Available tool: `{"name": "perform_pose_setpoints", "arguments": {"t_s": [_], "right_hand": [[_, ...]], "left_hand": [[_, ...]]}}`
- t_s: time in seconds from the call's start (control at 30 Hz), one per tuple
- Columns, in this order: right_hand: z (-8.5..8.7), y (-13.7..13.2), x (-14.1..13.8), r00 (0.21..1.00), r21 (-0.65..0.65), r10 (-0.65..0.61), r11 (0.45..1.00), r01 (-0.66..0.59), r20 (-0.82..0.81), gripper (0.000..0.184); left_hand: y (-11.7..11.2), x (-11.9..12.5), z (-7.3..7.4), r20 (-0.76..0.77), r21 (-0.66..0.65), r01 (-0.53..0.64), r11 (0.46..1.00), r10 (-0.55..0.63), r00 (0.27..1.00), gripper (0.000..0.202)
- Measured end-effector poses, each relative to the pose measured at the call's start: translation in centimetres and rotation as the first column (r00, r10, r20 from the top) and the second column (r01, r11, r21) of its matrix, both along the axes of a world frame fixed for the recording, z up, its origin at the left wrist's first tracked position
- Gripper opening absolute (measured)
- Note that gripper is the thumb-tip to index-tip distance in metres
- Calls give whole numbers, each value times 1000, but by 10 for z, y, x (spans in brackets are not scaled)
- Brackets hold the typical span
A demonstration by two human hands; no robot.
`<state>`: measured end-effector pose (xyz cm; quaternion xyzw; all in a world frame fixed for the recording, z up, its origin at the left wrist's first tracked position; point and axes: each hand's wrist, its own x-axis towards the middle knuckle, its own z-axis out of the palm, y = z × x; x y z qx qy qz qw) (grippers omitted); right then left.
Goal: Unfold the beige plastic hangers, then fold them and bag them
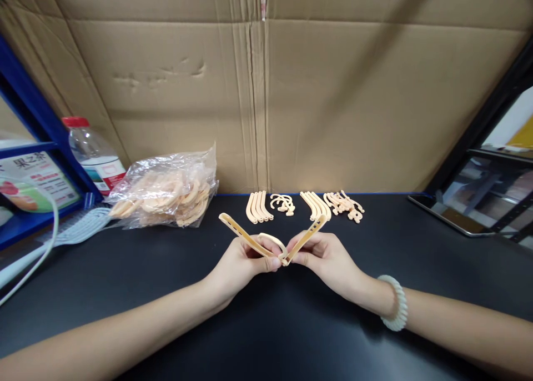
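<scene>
My left hand (245,259) is closed on a beige plastic hanger arm (241,234), a slotted, hollow piece slanting up to the left. My right hand (327,261) pinches a second hanger arm (308,237), which slants up to the right. The lower ends of both meet between my fingertips in a V. A curved hanger hook (272,239) rises from that joint and arches over the left fingers. Whether the parts are locked together there, I cannot tell. Beyond my hands lie two rows of hanger arms (259,207) (315,206).
Small hooks (283,203) and small connector pieces (345,204) lie by the rows. At left are a clear bag (166,186) of beige parts, a red-capped bottle (97,159), a pale brush (83,225) and a white cable (54,231). Cardboard (375,92) stands behind; a black rack (470,148) is at right.
</scene>
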<state>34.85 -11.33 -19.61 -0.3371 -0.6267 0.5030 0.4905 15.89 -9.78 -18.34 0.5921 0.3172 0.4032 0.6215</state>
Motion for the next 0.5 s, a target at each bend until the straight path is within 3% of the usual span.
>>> {"name": "perform_pose_setpoints", "arguments": {"t_s": [0.5], "right_hand": [[2,-3,-4,998,-13,-19,1000,19,-56,9]], "left_hand": [[-8,5,0,-13,-67,-164,984,164,986,16]]}}
